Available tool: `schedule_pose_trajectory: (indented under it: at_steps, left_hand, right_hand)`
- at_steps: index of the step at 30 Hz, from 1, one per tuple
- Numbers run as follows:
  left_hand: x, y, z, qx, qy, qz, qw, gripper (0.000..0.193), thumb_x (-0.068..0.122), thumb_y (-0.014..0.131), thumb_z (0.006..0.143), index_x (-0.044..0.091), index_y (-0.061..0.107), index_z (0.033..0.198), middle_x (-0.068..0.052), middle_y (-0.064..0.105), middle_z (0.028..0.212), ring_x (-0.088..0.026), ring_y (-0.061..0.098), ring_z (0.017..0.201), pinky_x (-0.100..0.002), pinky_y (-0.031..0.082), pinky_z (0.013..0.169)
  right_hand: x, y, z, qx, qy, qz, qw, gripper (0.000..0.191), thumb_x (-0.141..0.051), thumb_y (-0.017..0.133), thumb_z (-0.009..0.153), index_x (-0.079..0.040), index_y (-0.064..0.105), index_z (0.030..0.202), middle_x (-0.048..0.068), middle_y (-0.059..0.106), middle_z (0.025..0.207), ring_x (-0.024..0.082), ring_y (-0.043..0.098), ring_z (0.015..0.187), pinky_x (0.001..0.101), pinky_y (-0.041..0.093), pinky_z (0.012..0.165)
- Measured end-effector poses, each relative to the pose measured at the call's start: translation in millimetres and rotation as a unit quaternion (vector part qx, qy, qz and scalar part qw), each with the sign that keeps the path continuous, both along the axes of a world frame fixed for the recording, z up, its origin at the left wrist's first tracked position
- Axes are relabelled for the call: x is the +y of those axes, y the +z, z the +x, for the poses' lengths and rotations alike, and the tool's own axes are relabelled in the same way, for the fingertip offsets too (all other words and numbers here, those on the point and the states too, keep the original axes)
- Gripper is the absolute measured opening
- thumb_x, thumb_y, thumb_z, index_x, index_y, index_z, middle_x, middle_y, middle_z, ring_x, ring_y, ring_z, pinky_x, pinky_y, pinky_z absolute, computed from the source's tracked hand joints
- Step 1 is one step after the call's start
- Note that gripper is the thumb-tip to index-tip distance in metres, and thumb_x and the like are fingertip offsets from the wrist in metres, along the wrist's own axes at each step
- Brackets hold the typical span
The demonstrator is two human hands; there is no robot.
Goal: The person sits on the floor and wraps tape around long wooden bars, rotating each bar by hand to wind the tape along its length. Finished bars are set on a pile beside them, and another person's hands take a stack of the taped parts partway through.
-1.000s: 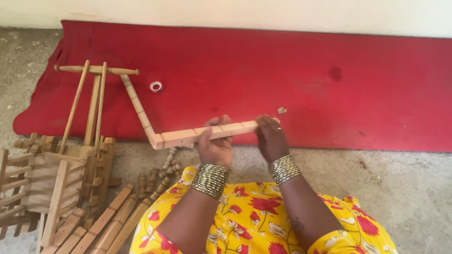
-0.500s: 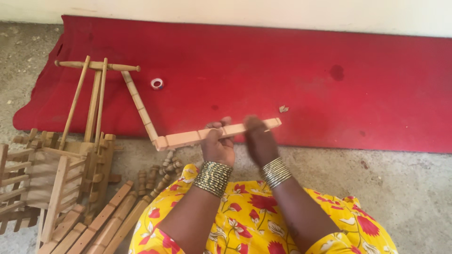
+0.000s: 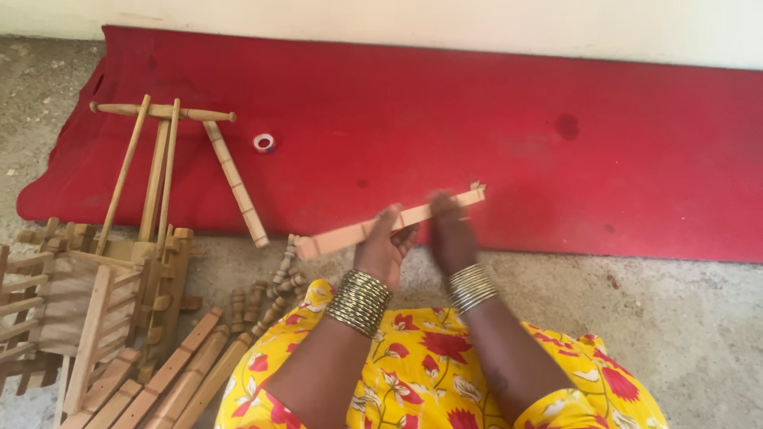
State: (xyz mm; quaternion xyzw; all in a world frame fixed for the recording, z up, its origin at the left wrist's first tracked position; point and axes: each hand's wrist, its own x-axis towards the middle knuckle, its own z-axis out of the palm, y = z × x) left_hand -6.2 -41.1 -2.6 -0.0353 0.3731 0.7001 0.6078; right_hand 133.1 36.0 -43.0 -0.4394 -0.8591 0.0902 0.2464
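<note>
I hold a flat pale wooden slat over the near edge of the red mat. My left hand grips the slat near its middle, fingers wrapped from below. My right hand is closed on the same slat toward its right end, and is blurred. The slat tilts up to the right, its tip above the mat. Both wrists wear stacks of metal bangles.
A notched wooden bar lies on the mat, touching a frame of turned rods. A small white-and-red ring sits near it. Wooden frames, slats and turned spindles lie on the concrete at left.
The slat has come away from the notched bar and moved right and slightly up. Both hands shifted with it; the notched bar stays on the mat.
</note>
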Motion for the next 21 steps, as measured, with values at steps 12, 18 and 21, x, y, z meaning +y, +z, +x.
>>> schedule_pose_trajectory:
  at_steps: [12,18,21]
  left_hand:
    - [0.4,-6.7,2.6,0.018,0.107,0.047,0.993,0.031,-0.002,0.068,0.085,-0.003,0.060,0.114,-0.015,0.066,0.116,-0.026,0.066,0.109,-0.037,0.059,0.096]
    - [-0.4,-4.1,0.8,0.025,0.109,0.054,0.992,0.034,0.000,0.066,0.085,-0.005,0.061,0.118,-0.016,0.066,0.118,-0.025,0.066,0.108,-0.036,0.057,0.095]
    - [-0.1,-1.2,-2.6,0.028,0.120,0.038,0.992,0.032,0.001,0.066,0.085,-0.005,0.062,0.116,-0.015,0.067,0.117,-0.025,0.067,0.109,-0.035,0.057,0.096]
  right_hand:
    - [31.2,-18.4,32.0,0.026,-0.041,0.057,0.997,0.042,0.005,0.050,0.092,-0.002,0.056,0.132,0.026,0.060,0.142,0.041,0.052,0.140,0.0495,0.037,0.121]
    - [7.0,-17.6,10.0,0.095,-0.039,-0.037,0.994,0.059,0.004,0.048,0.093,0.003,0.041,0.151,0.033,0.049,0.146,0.045,0.049,0.135,0.0487,0.041,0.116]
    - [-31.5,-8.6,-28.1,0.076,0.088,0.009,0.993,0.053,0.002,0.050,0.091,0.008,0.043,0.144,0.033,0.051,0.144,0.047,0.047,0.139,0.0509,0.038,0.119]
